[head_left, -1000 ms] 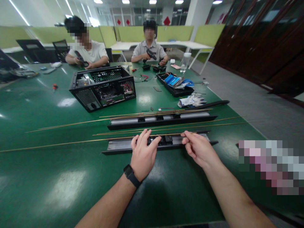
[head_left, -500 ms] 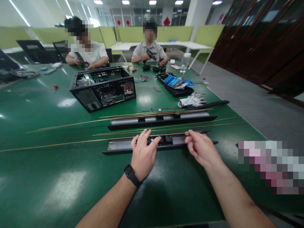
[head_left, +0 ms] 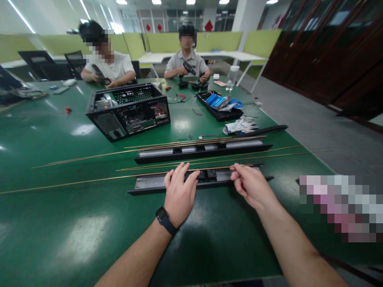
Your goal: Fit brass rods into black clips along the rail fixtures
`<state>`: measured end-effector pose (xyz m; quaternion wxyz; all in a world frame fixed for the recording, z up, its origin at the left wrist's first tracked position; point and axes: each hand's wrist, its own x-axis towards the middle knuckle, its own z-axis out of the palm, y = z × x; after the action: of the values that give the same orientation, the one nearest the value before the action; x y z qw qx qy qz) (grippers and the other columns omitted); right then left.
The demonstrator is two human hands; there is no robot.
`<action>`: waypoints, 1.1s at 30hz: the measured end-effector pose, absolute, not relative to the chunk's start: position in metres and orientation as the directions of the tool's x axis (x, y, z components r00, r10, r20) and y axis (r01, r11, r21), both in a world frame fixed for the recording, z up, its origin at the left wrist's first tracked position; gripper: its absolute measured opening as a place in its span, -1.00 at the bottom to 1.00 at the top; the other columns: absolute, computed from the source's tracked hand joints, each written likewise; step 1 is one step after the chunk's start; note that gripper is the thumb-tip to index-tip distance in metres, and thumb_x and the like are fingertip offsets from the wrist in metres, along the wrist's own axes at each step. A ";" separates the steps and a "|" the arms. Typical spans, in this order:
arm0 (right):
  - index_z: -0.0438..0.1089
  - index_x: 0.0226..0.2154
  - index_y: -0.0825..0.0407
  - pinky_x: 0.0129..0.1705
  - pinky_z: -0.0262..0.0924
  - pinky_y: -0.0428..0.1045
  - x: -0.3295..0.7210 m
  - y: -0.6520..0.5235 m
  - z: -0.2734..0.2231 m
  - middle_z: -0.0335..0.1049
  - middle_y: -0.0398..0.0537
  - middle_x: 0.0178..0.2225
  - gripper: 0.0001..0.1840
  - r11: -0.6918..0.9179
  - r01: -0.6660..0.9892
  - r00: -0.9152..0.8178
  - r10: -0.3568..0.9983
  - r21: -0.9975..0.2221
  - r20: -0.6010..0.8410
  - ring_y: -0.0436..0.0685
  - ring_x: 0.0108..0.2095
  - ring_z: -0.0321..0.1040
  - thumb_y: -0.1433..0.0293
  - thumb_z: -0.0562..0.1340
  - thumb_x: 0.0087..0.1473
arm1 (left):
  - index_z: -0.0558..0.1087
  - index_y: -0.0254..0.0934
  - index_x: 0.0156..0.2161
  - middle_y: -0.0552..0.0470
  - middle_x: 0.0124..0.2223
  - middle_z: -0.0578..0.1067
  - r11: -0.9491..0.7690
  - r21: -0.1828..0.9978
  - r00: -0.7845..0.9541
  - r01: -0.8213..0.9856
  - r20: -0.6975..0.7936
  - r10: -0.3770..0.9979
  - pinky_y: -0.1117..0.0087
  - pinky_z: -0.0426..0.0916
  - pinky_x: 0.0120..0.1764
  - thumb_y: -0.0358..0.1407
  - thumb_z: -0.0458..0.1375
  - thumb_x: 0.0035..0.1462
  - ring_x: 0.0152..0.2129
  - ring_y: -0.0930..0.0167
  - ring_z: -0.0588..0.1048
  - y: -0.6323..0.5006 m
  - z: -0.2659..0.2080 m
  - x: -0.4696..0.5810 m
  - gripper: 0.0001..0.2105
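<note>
My left hand (head_left: 181,190), a dark watch on its wrist, lies over the near black rail (head_left: 149,185), a long channel with a silvery inside. Its fingers are spread and rest at a thin brass-coloured rod (head_left: 89,181) and beside small black blocks (head_left: 211,174) in the channel. What lies beneath the fingertips is hidden. Farther right, my right hand (head_left: 248,181) pinches the same rod between thumb and forefinger, its other fingers curled. Just beyond, more thin rods (head_left: 269,150) lie on the table, and a second black rail (head_left: 206,152) holds further black blocks.
A black computer case (head_left: 128,111) stands at the back left. Behind the rails are white gloves (head_left: 241,125) and a black tray (head_left: 221,115) with blue items. Two co-workers sit across the green table (head_left: 54,223); one holds a power drill (head_left: 189,67). A bottle (head_left: 232,77) stands back right.
My right hand has shifted slightly left along the rod, still pinching it. My left hand stays at its place over the near rail. The whole view has moved slightly.
</note>
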<state>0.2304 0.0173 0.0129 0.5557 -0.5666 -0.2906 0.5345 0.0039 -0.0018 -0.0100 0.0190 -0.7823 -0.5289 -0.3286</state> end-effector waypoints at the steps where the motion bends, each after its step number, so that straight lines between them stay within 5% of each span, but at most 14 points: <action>1: 0.41 -0.33 0.13 -0.88 -0.24 -0.23 0.230 0.017 0.013 0.39 -0.13 -0.61 -0.72 -0.211 -0.266 0.260 0.924 -0.941 -0.281 -0.12 -0.83 0.09 0.24 0.35 0.06 | 0.46 -0.05 0.07 -0.07 0.25 0.38 -0.441 0.319 0.225 0.839 0.534 0.815 0.03 0.03 0.25 -0.34 0.07 0.31 0.27 0.24 0.25 -0.002 -0.010 0.004 -0.71; 33: 0.35 -0.39 0.10 -0.89 -0.21 -0.22 0.235 0.018 0.018 0.38 -0.13 -0.61 -0.86 -0.199 -0.314 0.349 0.885 -0.928 -0.308 -0.11 -0.82 0.08 0.37 0.20 0.18 | 0.47 -0.04 0.06 -0.09 0.26 0.36 -0.436 0.325 0.219 0.839 0.532 0.818 0.00 0.03 0.24 -0.33 0.07 0.31 0.29 0.23 0.21 -0.002 -0.010 0.004 -0.72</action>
<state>0.2350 0.0178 0.0183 0.5829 -0.5787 -0.2465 0.5143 0.0037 -0.0018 -0.0104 0.0160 -0.7806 -0.5308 -0.3295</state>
